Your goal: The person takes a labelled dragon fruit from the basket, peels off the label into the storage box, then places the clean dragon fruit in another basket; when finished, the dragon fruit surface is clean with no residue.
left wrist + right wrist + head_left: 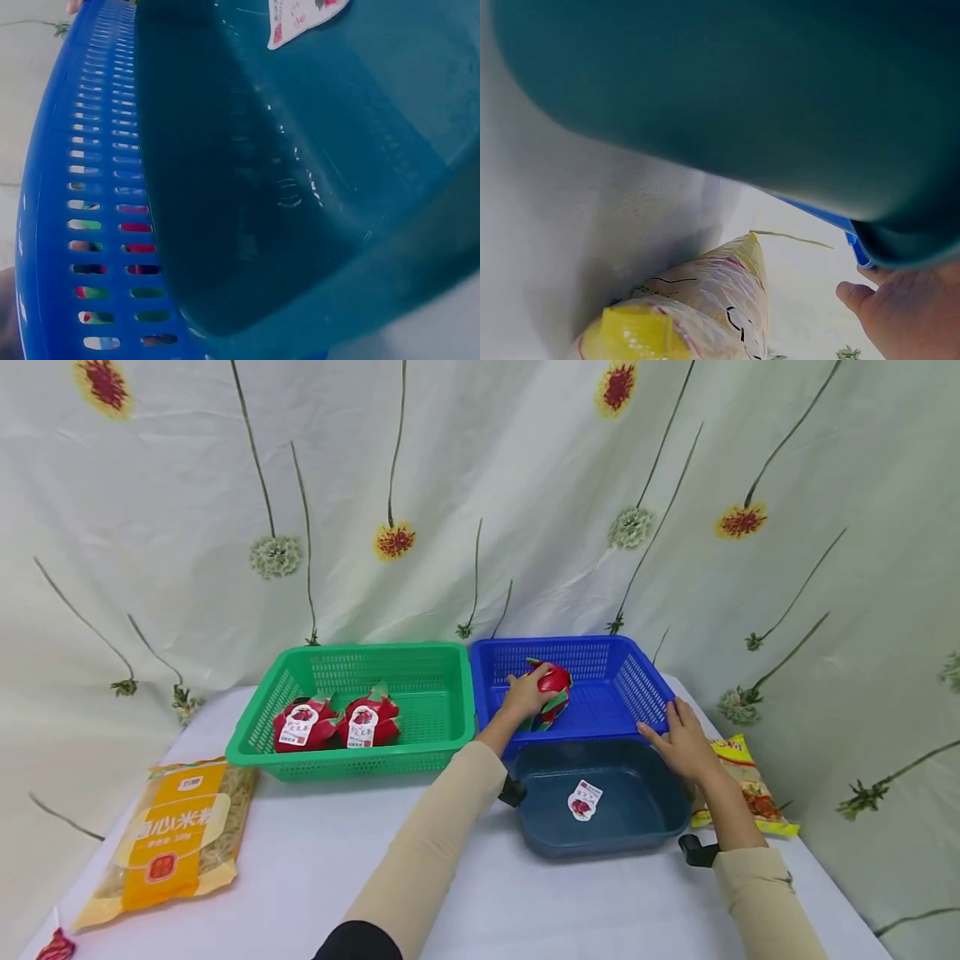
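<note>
Inside the blue plastic basket [600, 697], the left hand [522, 697] is gripping a dragon fruit [554, 679], its fingers curling over the red skin near the basket's left side. The right hand [686, 746] is resting on the basket's near right corner, its thumb spreading away from the fingers. Just in front, a dark teal tray [639, 806] is showing a white sticker [584, 800] on its bottom. Two labelled dragon fruits [369, 720] are lying side by side in the green basket [423, 710].

My head view faces forward and down over the dark basin [637, 802]; my left wrist's peers closely inside, my right's skims its outer wall [705, 97]; all share the blue basket [600, 702] beyond.
</note>
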A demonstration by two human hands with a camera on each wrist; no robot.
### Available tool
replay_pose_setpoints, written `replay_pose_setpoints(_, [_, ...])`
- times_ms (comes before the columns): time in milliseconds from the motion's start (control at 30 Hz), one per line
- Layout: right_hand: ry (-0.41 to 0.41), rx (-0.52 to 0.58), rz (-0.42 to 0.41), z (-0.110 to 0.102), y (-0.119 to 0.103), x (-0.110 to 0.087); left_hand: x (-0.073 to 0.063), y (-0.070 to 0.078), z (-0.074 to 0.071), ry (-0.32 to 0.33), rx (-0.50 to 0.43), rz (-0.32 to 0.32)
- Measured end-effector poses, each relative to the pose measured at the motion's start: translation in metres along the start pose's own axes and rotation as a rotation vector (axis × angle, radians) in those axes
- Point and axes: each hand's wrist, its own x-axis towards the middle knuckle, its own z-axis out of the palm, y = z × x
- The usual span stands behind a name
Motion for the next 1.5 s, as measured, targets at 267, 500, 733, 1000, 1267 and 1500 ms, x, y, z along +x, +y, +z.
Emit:
replay_pose_setpoints(267, [0.029, -0.009, -0.008, 0.004, 0.005, 0.002, 0.000, 0.006, -0.011, -0.278, 0.135, 0.114])
replay_pose_setpoints(500, [0.021, -0.005, 0.011, 0.002, 0.002, 0.000, 0.003, 0.000, -0.024, -0.522, 0.081, 0.120])
replay_pose_setpoints(733, [0.027, -0.010, 0.028, 0.001, -0.001, -0.003, 0.007, -0.007, -0.018, -0.459, 0.133, 0.240])
replay_pose_setpoints(1000, [0.010, -0.017, 0.042, 0.004, 0.001, 0.000, 0.020, 0.007, 0.012, -0.357, 0.198, 0.279])
replay_pose_setpoints(1267, [0.040, -0.038, 0.038, 0.002, 0.000, 0.003, 0.034, 0.030, 0.033, -0.335, 0.189, 0.278])
replay_pose_setpoints(1500, [0.037, -0.046, 0.058, 0.009, 0.005, 0.002, 0.041, 0.039, 0.047, -0.345, 0.166, 0.235])
